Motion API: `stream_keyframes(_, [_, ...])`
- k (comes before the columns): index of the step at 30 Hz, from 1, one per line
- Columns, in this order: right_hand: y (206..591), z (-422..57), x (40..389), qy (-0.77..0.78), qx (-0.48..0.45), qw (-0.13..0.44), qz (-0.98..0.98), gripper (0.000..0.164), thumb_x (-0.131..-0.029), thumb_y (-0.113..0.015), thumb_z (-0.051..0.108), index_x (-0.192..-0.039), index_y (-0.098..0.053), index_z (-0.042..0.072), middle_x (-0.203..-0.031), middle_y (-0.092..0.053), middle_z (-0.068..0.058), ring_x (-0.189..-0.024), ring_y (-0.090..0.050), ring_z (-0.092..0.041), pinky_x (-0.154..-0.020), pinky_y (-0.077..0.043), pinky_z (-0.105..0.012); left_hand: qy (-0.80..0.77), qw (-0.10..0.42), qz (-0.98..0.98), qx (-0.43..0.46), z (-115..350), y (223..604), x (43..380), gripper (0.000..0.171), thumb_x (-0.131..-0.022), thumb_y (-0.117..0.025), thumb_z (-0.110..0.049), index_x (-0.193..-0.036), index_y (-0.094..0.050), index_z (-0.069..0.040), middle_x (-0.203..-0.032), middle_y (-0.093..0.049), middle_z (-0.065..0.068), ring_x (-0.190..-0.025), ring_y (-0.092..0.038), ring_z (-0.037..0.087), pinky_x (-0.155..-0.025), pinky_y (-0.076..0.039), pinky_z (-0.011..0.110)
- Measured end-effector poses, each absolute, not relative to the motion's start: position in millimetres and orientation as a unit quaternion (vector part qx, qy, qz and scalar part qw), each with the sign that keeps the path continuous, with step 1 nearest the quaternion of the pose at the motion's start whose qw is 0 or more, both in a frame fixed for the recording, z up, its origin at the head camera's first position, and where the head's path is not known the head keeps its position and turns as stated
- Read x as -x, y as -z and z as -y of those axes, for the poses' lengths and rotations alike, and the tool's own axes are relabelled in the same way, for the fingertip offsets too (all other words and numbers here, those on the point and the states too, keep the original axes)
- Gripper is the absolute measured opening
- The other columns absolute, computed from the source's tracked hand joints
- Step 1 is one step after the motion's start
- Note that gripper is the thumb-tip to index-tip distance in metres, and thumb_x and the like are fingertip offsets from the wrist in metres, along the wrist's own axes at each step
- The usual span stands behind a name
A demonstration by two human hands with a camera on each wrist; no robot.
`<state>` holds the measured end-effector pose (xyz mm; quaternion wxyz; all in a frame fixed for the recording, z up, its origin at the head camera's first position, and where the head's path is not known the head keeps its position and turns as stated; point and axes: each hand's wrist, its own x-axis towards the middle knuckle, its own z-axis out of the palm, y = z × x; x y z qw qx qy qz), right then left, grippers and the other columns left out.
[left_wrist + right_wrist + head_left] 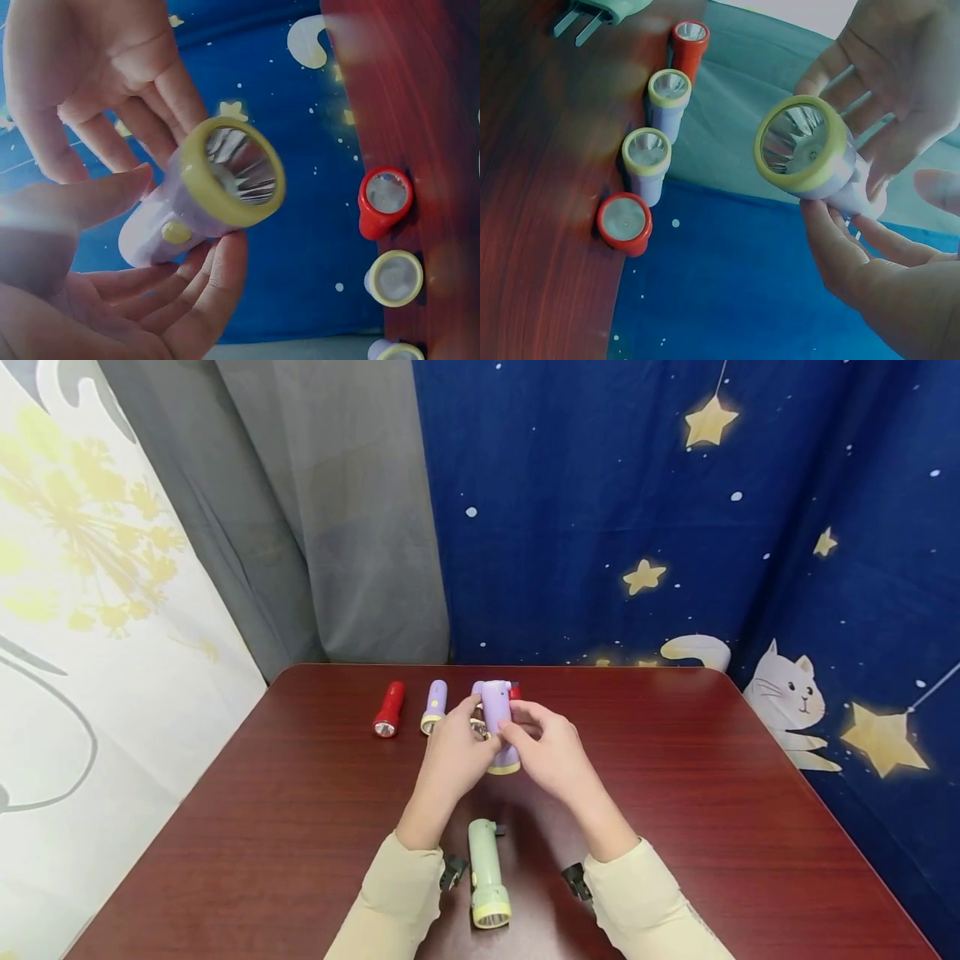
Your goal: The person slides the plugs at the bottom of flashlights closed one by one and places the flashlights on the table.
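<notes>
The light purple flashlight [497,706] is clear of the table, above its middle and between the two hands. Its tail points far and its yellow-rimmed lens near; the yellow button [176,232] shows on the barrel. The left hand [459,752] grips it, thumb over the barrel and fingers beneath, closed to the barrel's thickness. The right hand [551,752] has bent fingers against the underside; its thumb appears to stand off the barrel, and whether it pinches cannot be told.

Step in hand, as judged: two-handed handling of this flashlight in the air. The next move appears to call for a steady left grip while the right fingers shift; any setting down would need clearance from the neighbouring pieces.

Near, between the forearms, the green flashlight [486,860] lies on the table [750,827], plug prongs [500,830] out to the right. A row stands far, left to right: red flashlight [390,703], purple flashlight [436,702], second purple flashlight [646,157] and second red flashlight [626,221], the last two partly hidden in the head view.
</notes>
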<state>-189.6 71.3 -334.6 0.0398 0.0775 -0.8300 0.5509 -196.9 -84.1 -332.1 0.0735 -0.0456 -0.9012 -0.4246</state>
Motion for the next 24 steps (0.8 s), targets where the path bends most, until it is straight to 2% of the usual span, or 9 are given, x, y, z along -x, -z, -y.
stream_keyframes(3, [334.9, -73.3, 189.9, -0.548, -0.074, 0.043, 0.832, 0.046, -0.102, -0.069, 0.019, -0.143, -0.063, 0.001, -0.132, -0.074, -0.022, -0.122, -0.074, -0.035, -0.106, -0.059, -0.05, 0.431, 0.065, 0.898, 0.053, 82.6, 329.4, 194.6, 0.064, -0.092, -0.077, -0.018, -0.15, -0.057, -0.003, -0.107, -0.079, 0.016, -0.07, -0.067, 0.016, -0.069, -0.061, 0.033])
stream_keyframes(7, [335.8, -76.7, 191.1, -0.55, -0.07, 0.045, 0.831, 0.048, -0.101, -0.07, 0.019, -0.143, -0.061, -0.003, -0.132, -0.074, -0.023, -0.123, -0.073, -0.037, -0.108, -0.058, -0.051, 0.45, 0.069, 0.888, 0.065, 81.6, 327.4, 191.7, 0.054, -0.095, -0.077, -0.015, -0.146, -0.061, -0.004, -0.131, -0.075, 0.019, -0.089, -0.078, 0.024, -0.082, -0.066, 0.041])
stream_keyframes(9, [336.0, -78.6, 191.6, -0.552, -0.069, 0.045, 0.83, 0.049, -0.101, -0.071, 0.02, -0.143, -0.061, -0.004, -0.132, -0.073, -0.024, -0.124, -0.073, -0.038, -0.109, -0.057, -0.051, 0.468, 0.074, 0.878, 0.071, 81.5, 327.0, 190.5, 0.049, -0.096, -0.077, -0.013, -0.143, -0.063, -0.004, -0.134, -0.073, 0.02, -0.096, -0.08, 0.028, -0.086, -0.067, 0.043])
stream_keyframes(18, [340.7, -85.9, 190.8, -0.573, -0.048, 0.046, 0.817, 0.048, -0.1, -0.074, 0.017, -0.141, -0.059, -0.002, -0.129, -0.073, -0.027, -0.123, -0.073, -0.04, -0.109, -0.057, -0.052, 0.519, 0.065, 0.847, 0.1, 82.3, 331.8, 192.2, 0.04, -0.097, -0.077, -0.011, -0.135, -0.068, -0.005, -0.122, -0.077, 0.018, -0.095, -0.079, 0.029, -0.083, -0.067, 0.041])
stream_keyframes(24, [343.6, -87.8, 191.4, -0.602, -0.047, 0.028, 0.797, 0.055, -0.099, -0.074, 0.008, -0.146, -0.046, 0.007, -0.128, -0.073, -0.028, -0.12, -0.074, -0.041, -0.106, -0.059, -0.054, 0.544, 0.045, 0.829, 0.117, 83.8, 336.7, 195.9, 0.034, -0.101, -0.073, -0.015, -0.134, -0.069, -0.006, -0.118, -0.075, 0.017, -0.099, -0.077, 0.031, -0.084, -0.067, 0.042])
